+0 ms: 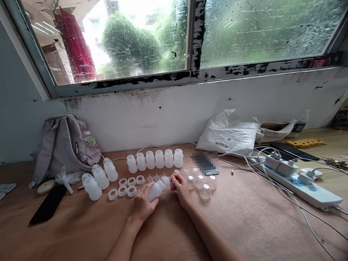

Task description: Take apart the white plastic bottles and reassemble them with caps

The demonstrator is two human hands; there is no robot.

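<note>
My left hand [142, 205] is closed round a frosted baby bottle [155, 191], which tilts with its collar end up and to the right. My right hand [180, 189] is pinched just right of the bottle's top end; what its fingertips grip is too small to make out. Behind my hands lie several white collar rings [132, 191] and clear bottle nipples [149, 178]. To the right of my right hand are several clear domed caps [204, 192]. Several open frosted bottles [159, 159] stand in a row near the wall, and three bottles with tops [92, 187] stand at left.
A grey backpack [61, 145], a black phone [48, 204] and a knotted plastic bag [66, 178] are at left. Behind on the right lie a silver-white mailing bag [228, 133] and a partly blurred phone [210, 168]. A power strip [305, 187] with trailing cables occupies the right side.
</note>
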